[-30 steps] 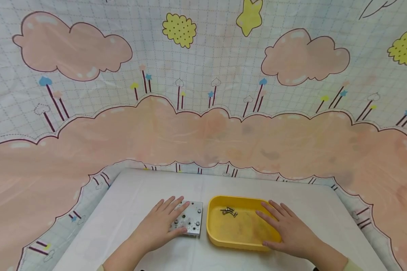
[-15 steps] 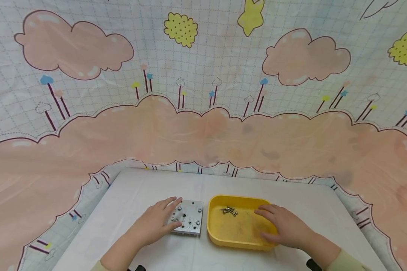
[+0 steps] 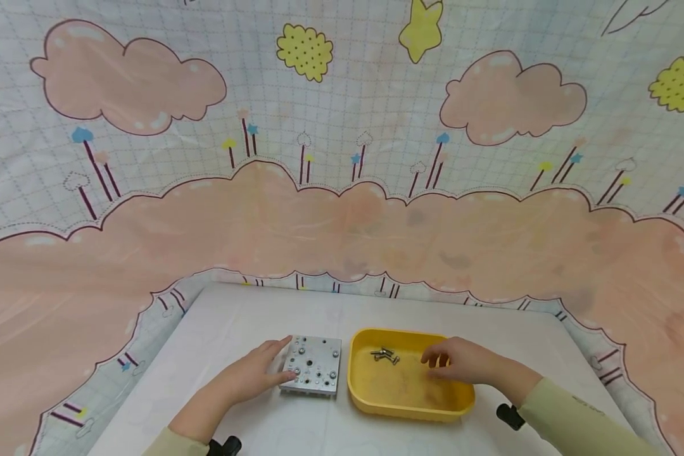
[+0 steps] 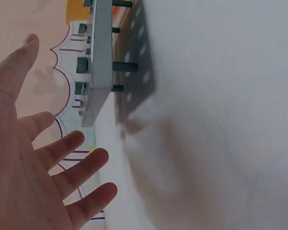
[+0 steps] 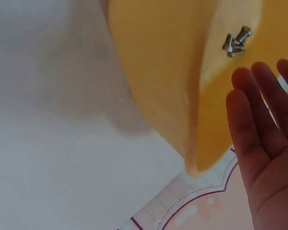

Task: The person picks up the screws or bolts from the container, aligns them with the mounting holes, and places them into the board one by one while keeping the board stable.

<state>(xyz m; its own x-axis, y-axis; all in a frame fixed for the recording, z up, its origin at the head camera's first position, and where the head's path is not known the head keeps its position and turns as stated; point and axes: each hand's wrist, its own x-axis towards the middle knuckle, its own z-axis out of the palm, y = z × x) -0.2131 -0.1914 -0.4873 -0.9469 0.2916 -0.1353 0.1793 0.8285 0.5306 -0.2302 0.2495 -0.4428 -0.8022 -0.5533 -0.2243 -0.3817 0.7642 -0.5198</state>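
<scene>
In the head view a square silver metal plate with holes and bolts lies on the table. My left hand is at its left side, thumb tip by the near-left part and index finger at the far-left corner. From the left wrist view, bolt shanks stick out under the plate, and the left fingers are spread, holding nothing. To the right is a yellow tray with a small heap of screws inside. My right hand hovers over the tray's right side, fingers bent loosely and nothing in them, apart from the screws.
The white table reaches back to a hanging cloth printed with clouds and stars. A narrow gap separates the plate from the tray. Black wrist devices sit at both sleeves.
My left hand has drawn back to the left, uncovering more of the plate. My right hand has gone from spread fingers at the tray's right rim to bent fingers over its inside.
</scene>
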